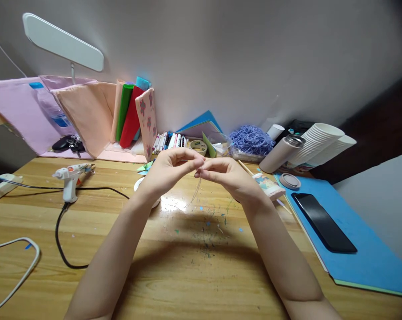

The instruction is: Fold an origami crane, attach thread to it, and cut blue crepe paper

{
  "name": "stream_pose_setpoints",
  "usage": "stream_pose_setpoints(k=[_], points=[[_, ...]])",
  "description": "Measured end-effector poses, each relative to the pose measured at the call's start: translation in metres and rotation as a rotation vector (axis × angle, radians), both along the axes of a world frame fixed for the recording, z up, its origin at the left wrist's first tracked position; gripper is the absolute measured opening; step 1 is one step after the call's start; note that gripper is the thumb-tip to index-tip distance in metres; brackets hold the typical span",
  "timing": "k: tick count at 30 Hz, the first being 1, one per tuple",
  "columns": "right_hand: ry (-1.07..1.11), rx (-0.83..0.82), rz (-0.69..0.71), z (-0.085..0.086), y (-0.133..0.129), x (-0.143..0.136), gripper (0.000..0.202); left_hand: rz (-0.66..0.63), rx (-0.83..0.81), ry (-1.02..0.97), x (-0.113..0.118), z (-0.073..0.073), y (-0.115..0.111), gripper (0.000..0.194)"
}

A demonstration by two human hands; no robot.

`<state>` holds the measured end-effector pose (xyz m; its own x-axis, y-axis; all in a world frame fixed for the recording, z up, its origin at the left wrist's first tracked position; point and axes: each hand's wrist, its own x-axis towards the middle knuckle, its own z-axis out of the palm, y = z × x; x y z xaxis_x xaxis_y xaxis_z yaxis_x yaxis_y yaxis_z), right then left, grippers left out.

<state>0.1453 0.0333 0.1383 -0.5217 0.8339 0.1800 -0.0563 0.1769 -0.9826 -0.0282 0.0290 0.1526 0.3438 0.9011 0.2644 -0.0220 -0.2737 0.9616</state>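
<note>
My left hand and my right hand meet above the middle of the wooden table, fingertips pinched close together. A thin pale string hangs down from between the fingertips toward the tabletop. Both hands are closed on it; how it runs between the fingers is too small to tell. Behind my left wrist, a round white object is partly hidden. Small blue and green scraps lie on the wood below the hands.
A white glue gun with a black cord lies left. A black phone rests on blue sheets at right. Along the back stand markers, purple yarn, a bottle and stacked paper cups.
</note>
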Motion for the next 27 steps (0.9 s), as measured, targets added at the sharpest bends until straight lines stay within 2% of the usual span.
stream_pose_setpoints(k=[2, 5, 9, 16, 21, 27], points=[[0.012, 0.055, -0.071, 0.003, 0.000, 0.001, 0.009, 0.028, -0.014, 0.017, 0.000, 0.000, -0.001, 0.031], [0.023, 0.118, -0.167, 0.006, 0.000, 0.004, 0.012, 0.014, -0.009, 0.145, -0.001, -0.001, -0.004, 0.037], [0.068, 0.132, -0.290, 0.005, 0.002, 0.008, 0.013, -0.082, 0.036, 0.332, 0.003, -0.003, -0.009, 0.031], [0.090, 0.144, -0.480, 0.004, 0.007, 0.015, 0.020, -0.128, 0.050, 0.423, 0.008, -0.001, -0.014, 0.024], [0.100, 0.181, -0.558, 0.007, 0.008, 0.019, 0.019, -0.130, 0.074, 0.480, 0.002, 0.001, -0.014, 0.027], [0.095, 0.213, -0.584, 0.008, 0.011, 0.027, 0.020, -0.157, 0.052, 0.507, -0.005, 0.000, -0.009, 0.023]])
